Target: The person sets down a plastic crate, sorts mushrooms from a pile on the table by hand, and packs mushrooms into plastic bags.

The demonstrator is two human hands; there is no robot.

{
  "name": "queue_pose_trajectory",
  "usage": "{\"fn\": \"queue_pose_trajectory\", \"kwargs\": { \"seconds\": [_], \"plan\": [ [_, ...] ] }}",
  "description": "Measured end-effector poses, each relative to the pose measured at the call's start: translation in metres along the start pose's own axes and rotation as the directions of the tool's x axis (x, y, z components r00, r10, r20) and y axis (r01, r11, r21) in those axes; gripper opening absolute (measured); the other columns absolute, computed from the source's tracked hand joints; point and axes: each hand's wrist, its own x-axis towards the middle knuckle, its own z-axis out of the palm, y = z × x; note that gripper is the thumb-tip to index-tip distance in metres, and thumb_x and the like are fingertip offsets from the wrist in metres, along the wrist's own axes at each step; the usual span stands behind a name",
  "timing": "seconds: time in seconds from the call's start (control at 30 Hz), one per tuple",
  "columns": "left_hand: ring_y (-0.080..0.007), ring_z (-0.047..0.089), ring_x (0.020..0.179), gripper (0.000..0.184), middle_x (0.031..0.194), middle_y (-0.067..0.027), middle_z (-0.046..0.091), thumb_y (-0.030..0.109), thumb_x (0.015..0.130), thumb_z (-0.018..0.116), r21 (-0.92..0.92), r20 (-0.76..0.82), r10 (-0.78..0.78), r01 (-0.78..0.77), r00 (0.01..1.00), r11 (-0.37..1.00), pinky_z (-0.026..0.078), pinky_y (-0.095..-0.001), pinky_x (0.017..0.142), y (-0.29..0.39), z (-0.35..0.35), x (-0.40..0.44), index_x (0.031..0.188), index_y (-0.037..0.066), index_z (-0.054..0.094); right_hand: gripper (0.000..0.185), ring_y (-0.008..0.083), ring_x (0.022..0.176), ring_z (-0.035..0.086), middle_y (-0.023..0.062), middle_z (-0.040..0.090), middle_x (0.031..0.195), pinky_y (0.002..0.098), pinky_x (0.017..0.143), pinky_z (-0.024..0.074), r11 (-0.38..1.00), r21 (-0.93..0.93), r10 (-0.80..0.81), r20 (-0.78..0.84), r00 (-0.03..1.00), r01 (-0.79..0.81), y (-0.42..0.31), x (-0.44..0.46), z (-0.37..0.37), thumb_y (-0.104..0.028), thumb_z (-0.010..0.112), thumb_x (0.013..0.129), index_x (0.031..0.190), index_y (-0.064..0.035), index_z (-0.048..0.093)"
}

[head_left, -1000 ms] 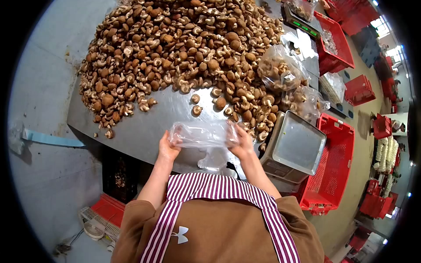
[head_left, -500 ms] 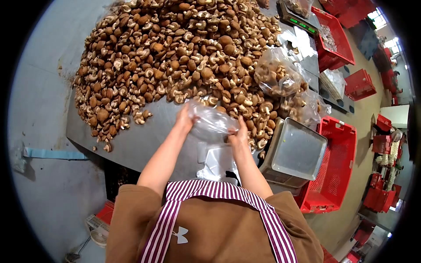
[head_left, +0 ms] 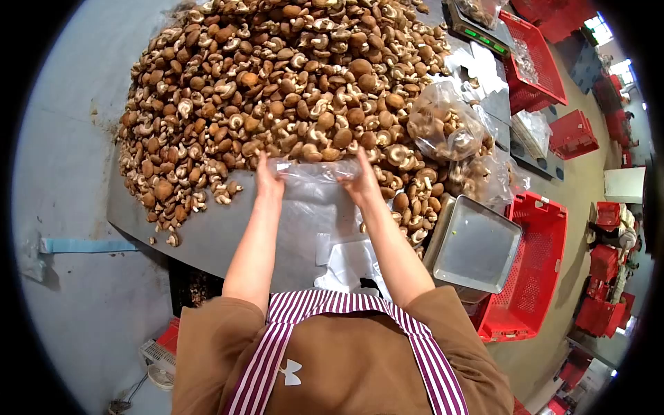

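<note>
A clear plastic bag (head_left: pixel 311 171) is stretched between my two hands at the near edge of a large heap of brown mushrooms (head_left: pixel 277 90). My left hand (head_left: pixel 269 178) grips the bag's left side, and my right hand (head_left: pixel 362 178) grips its right side. The bag's mouth faces the heap, with mushrooms right against it. Below it, white plastic bags (head_left: pixel 349 263) lie on the metal table (head_left: pixel 207 238) close to my apron. Filled bags of mushrooms (head_left: pixel 446 121) rest to the right of the heap.
On the right stands a scale with a metal tray (head_left: pixel 479 243), beside a red crate (head_left: pixel 532 270). Farther back are another scale with green digits (head_left: pixel 484 38) and a red crate (head_left: pixel 536 69). A blue strip (head_left: pixel 86 245) is on the left.
Both hands have moved forward to the heap with the bag. The loose mushrooms near the heap's front edge are now gathered by the bag.
</note>
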Motion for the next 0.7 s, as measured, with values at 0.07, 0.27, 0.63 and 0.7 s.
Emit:
{"fn": "queue_pose_trajectory", "kwargs": {
  "seconds": [0.07,0.27,0.63,0.7],
  "plan": [
    [-0.0246,0.064,0.088,0.056,0.11,-0.0109,0.062,0.052,0.087,0.069,0.322,0.106,0.07,-0.101,0.992,0.941,0.055,-0.0378,0.074,-0.02,0.021,-0.017,0.115,0.005,0.059,0.094,0.0271,0.107,0.058,0.022,0.044,0.14,0.0353,0.075,0.0511,0.996,0.029,-0.088,-0.055,0.995,0.089,-0.006,0.011,-0.038,-0.059,0.077,0.077,0.148,-0.0124,0.036],
    [-0.0199,0.061,0.094,0.041,0.1,-0.0007,0.065,0.055,0.084,0.072,0.247,0.163,-0.06,0.018,0.985,0.969,0.047,-0.0387,0.079,-0.026,0.024,-0.023,0.109,0.024,0.062,0.077,0.0236,0.092,0.063,0.0106,0.064,0.09,0.0409,0.082,0.0507,0.969,-0.176,-0.196,-0.134,0.971,0.171,-0.037,0.026,-0.017,-0.053,0.071,0.084,0.138,-0.0056,0.042],
    [-0.0194,0.061,0.085,0.065,0.128,-0.0134,0.059,0.05,0.091,0.065,0.415,0.122,-0.025,-0.028,0.992,0.909,0.053,-0.0351,0.072,0.006,0.049,-0.023,0.133,0.004,0.051,0.06,0.0162,0.073,0.062,0.0098,0.063,0.086,0.0303,0.07,0.0521,0.915,-0.329,-0.253,-0.022,0.967,0.232,-0.053,0.031,-0.018,-0.054,0.063,0.089,0.119,-0.0027,0.056],
    [-0.0224,0.063,0.091,0.058,0.125,-0.0118,0.061,0.047,0.093,0.064,0.328,0.156,-0.04,-0.014,0.987,0.945,0.054,-0.0379,0.075,0.008,0.035,-0.001,0.133,0.007,0.052,0.061,0.0126,0.072,0.058,0.007,0.061,0.092,0.0269,0.06,0.0515,0.871,-0.471,-0.174,-0.027,0.984,0.141,-0.039,0.042,-0.001,-0.045,0.07,0.088,0.129,-0.0038,0.052]
  ]
}}
